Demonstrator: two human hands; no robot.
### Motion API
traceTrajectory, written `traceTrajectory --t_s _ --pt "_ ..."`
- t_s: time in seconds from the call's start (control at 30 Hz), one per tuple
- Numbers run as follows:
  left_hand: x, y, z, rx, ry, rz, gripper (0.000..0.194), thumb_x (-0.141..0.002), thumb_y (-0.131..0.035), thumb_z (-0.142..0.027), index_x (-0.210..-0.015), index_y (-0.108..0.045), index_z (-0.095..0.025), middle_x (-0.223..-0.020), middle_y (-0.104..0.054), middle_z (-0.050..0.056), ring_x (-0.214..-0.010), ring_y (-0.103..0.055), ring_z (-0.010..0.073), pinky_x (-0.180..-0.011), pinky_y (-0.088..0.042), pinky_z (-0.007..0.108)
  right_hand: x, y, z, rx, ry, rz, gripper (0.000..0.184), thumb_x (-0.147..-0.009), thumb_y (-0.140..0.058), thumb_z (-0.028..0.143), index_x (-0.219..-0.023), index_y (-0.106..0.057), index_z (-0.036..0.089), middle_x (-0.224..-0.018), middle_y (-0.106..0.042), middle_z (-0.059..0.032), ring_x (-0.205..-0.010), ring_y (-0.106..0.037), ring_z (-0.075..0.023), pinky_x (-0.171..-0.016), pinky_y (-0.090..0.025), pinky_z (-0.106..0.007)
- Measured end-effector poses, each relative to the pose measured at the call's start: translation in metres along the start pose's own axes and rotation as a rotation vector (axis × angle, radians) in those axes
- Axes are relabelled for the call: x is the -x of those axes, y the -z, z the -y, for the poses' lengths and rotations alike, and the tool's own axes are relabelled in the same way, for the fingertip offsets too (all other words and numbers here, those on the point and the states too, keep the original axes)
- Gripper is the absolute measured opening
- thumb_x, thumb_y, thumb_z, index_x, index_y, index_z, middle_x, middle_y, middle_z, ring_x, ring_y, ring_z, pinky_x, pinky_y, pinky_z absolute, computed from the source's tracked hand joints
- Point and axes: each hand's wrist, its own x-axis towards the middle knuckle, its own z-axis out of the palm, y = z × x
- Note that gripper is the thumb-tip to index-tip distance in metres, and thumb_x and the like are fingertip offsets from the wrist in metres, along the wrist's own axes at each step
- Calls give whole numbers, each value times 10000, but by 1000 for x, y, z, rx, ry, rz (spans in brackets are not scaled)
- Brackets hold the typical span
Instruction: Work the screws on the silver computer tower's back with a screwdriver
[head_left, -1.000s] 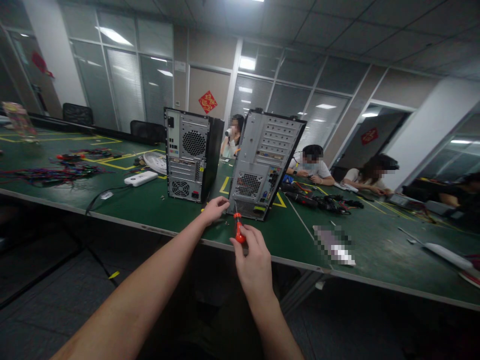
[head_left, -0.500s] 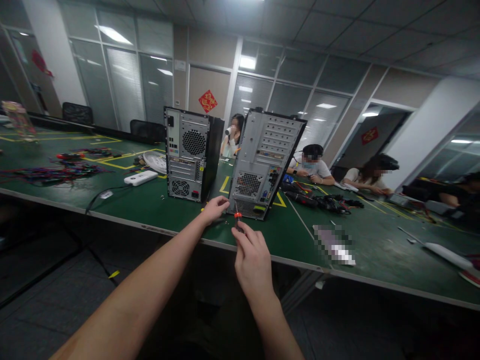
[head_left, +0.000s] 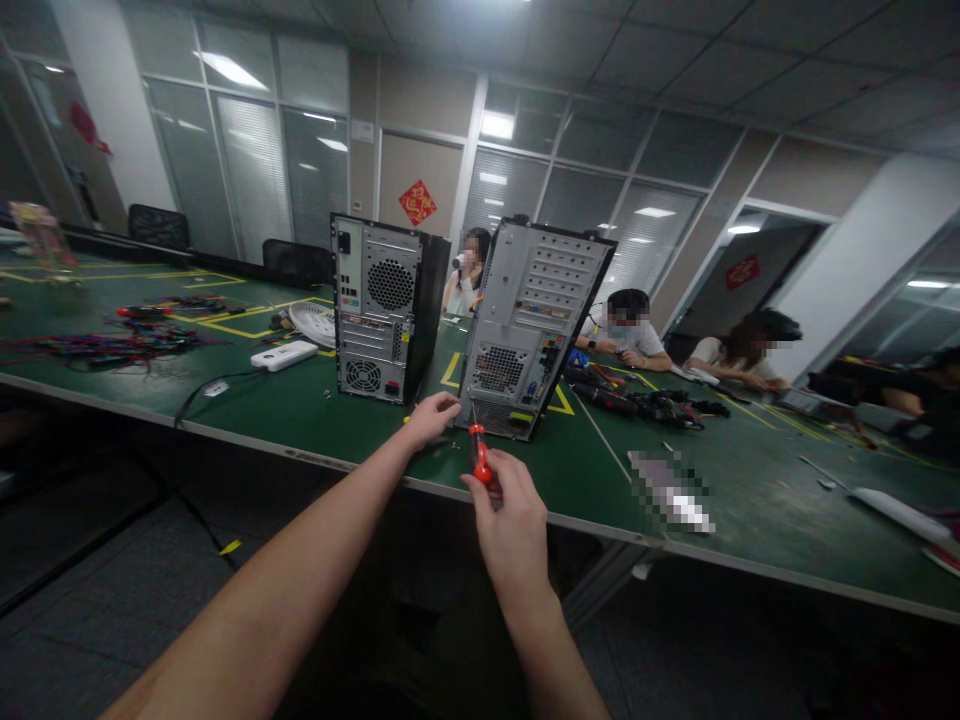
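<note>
In the head view my right hand [head_left: 513,505] grips a screwdriver [head_left: 480,455] with a red and black handle. Its thin shaft points up at the lower left back of the right-hand computer tower [head_left: 525,290], which stands with its grey rear panel facing me. The tip appears to meet the panel, though the exact contact is too small to see. My left hand [head_left: 431,420] is closed at that tower's lower left edge, fingertips together; what they pinch is hidden. Beside it stands a second computer tower [head_left: 375,300], also rear side toward me.
A white power strip [head_left: 285,355], a white round basket [head_left: 311,322] and bundles of cables [head_left: 127,345] lie left on the green table [head_left: 300,420]. Black cables [head_left: 645,400] and a blurred flat thing [head_left: 670,490] are at the right. Several people sit beyond the table.
The right fingers closed higher round the screwdriver handle half a second ago, then slid back to its end, leaving more handle showing. My left hand and both towers stay in place.
</note>
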Motion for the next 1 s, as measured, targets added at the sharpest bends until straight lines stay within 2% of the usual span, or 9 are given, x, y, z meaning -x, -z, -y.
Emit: traceTrajectory --t_s 0.13,0.27,0.37,0.47,0.57,0.73,0.87,1.0 --pt "0 0 1 13 -7 6 296 -795 -680 -452 -892 -673 -172 -816 -671 22 -798 -602 174 -754 -499 304 0 3 0 90 88 46 340 -989 -530 111 -1263 -707 206 -1330 -668 -127 -1177 -657 -253 -1015 -562 -415" --pt "1 1 0 15 -4 6 316 -795 -692 -470 -905 -681 -174 -820 -682 27 -811 -611 179 -749 -505 301 -2 6 1 184 155 91 456 -966 -446 33 -1281 -718 220 -1379 -665 -107 -1107 -624 -268 -973 -564 -474" --pt "2 1 -1 11 1 2 327 -787 -701 -479 -906 -685 -174 -832 -689 32 -811 -611 184 -741 -505 301 -2 8 2 188 155 108 490 -964 -426 27 -1328 -695 214 -1414 -644 -113 -1127 -611 -272 -984 -562 -485" --pt "2 1 -1 8 2 0 335 -783 -700 -484 -909 -688 -175 -832 -689 35 -804 -606 185 -735 -500 302 -2 8 3 153 132 98 473 -991 -417 59 -1368 -666 202 -1431 -626 -132 -1211 -615 -271 -1042 -546 -486" --pt "1 1 0 3 5 -2 337 -784 -698 -489 -914 -692 -178 -812 -682 31 -803 -607 186 -727 -497 299 -2 5 2 78 85 26 396 -1009 -477 123 -1348 -666 200 -1377 -654 -144 -1259 -629 -265 -1077 -538 -464" --pt "-1 0 3 -5 1 -6 328 -787 -699 -481 -909 -691 -176 -796 -677 23 -803 -613 185 -731 -501 298 -2 1 -2 -23 3 -31 267 -985 -618 234 -1244 -675 206 -1212 -707 -127 -1106 -701 -249 -959 -608 -396" --pt "0 0 2 -3 2 -1 311 -791 -693 -463 -902 -685 -172 -809 -680 25 -800 -610 180 -736 -498 297 -2 1 -1 -15 14 -1 271 -977 -610 195 -1242 -670 200 -1230 -699 -129 -1121 -695 -246 -959 -604 -385" --pt "1 0 -1 7 2 -5 294 -791 -695 -446 -889 -687 -169 -820 -682 29 -794 -601 174 -720 -492 287 -2 4 0 87 110 47 354 -990 -511 108 -1273 -697 212 -1337 -677 -127 -1204 -660 -252 -1028 -563 -420"
